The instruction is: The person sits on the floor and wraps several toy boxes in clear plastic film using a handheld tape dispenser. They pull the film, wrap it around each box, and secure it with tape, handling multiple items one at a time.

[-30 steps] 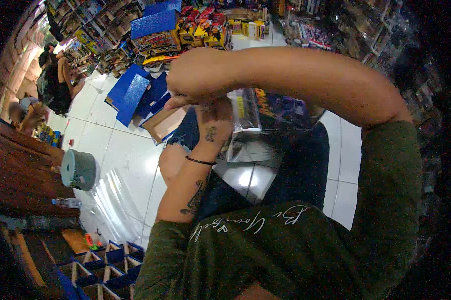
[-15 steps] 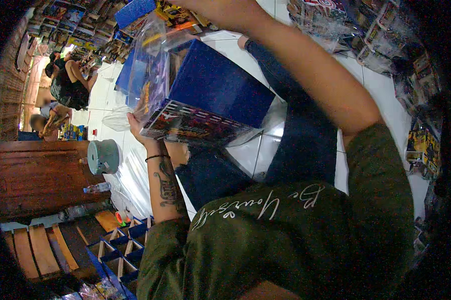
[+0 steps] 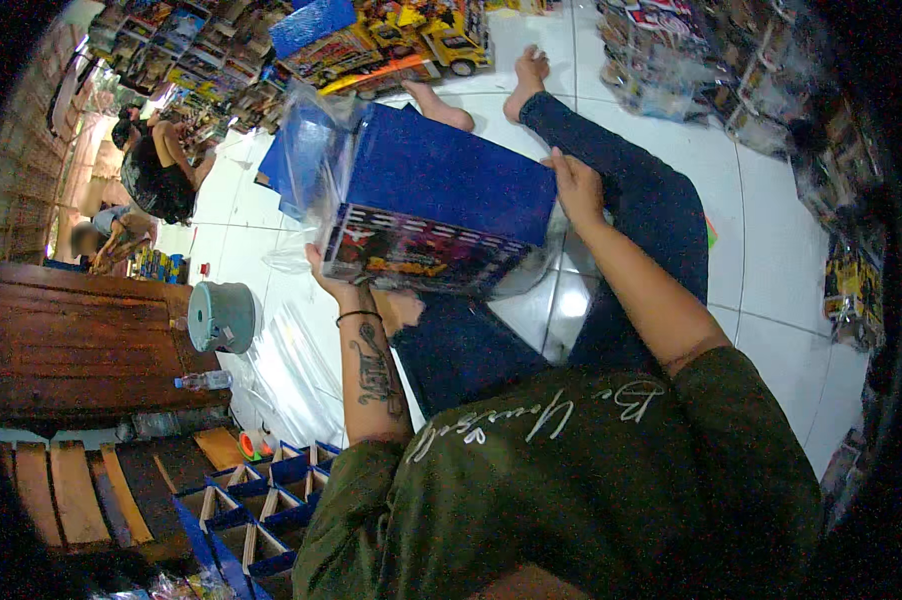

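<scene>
A large blue box (image 3: 451,175) with a colourful printed side is held over my legs, inside a clear plastic bag (image 3: 311,150). The bag's loose, crumpled end sticks out past the box's left end. My left hand (image 3: 337,278) grips the box at its lower left corner, partly hidden beneath it. At the opposite end, my right hand (image 3: 577,188) has its fingers closed at the box's upper right edge; whether they pinch the bag or the cardboard is hard to tell.
Yellow toy trucks (image 3: 456,42) lie beyond my feet. Wrapped goods (image 3: 661,50) are piled far right. To the left are a grey-green stool (image 3: 221,316), a plastic bottle (image 3: 204,381), clear sheets (image 3: 296,360), a tape roll (image 3: 258,444) and blue divided frames (image 3: 261,500). Two people sit far left.
My right hand has come down from the top, near the bag's open end, to the box's right edge. My left hand still holds the lower left corner.
</scene>
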Motion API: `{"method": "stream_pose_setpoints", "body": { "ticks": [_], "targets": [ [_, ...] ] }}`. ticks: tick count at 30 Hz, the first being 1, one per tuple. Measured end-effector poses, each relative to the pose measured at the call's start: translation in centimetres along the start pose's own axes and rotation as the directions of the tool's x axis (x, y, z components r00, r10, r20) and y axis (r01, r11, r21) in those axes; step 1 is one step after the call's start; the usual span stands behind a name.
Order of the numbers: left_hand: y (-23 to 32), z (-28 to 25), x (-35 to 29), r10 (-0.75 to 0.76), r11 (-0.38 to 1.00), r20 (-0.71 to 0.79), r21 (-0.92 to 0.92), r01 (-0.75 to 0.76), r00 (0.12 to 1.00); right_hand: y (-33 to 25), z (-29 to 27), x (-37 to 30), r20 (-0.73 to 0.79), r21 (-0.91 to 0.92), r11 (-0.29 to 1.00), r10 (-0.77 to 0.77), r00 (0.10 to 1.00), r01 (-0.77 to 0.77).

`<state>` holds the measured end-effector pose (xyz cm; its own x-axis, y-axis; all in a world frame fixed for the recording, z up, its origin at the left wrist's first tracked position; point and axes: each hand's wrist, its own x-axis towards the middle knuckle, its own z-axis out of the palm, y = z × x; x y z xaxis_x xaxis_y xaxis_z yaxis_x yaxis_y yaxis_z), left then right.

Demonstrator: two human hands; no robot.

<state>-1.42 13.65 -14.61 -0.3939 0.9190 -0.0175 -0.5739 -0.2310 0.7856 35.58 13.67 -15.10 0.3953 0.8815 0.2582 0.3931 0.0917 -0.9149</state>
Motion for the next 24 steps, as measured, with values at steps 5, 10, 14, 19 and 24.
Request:
{"method": "stream_pose_setpoints", "body": {
  "ticks": [5, 10, 14, 19, 24],
  "targets": [
    [-0.5, -1.2, 0.0, -0.047, 0.995, -0.010, -0.092, 0.046, 0.999, 0.2, 1.7, -0.1, 0.199, 0.676, 0.706, 0.101, 0.975, -0.211],
    [-0.1, -0.5, -1.4, -0.007, 1.000, -0.038, 0.008, 0.007, 0.999, 0.0, 2.0, -0.3, 0.200, 0.788, 0.497, 0.350, 0.915, -0.363],
    [0.8, 2.1, -2.6, -0.012, 1.000, -0.141, 0.022, 0.016, 0.990, -0.1, 1.1, 0.1, 0.183, 0.633, 0.720, 0.219, 0.958, -0.285],
    [2.5, 7.7, -7.4, 0.212, 0.899, -0.054, 0.402, -0.173, 0.976, -2.4, -1.7, 1.3, 0.210, 0.333, 0.902, -0.354, 0.911, 0.274],
    [1.8, 12.2, -12.6, 0.413, 0.742, 0.150, 0.516, -0.428, 0.898, -13.1, -8.9, 4.8, 0.406, 0.051, 0.810, -0.551, 0.729, 0.584]
  ]
}}
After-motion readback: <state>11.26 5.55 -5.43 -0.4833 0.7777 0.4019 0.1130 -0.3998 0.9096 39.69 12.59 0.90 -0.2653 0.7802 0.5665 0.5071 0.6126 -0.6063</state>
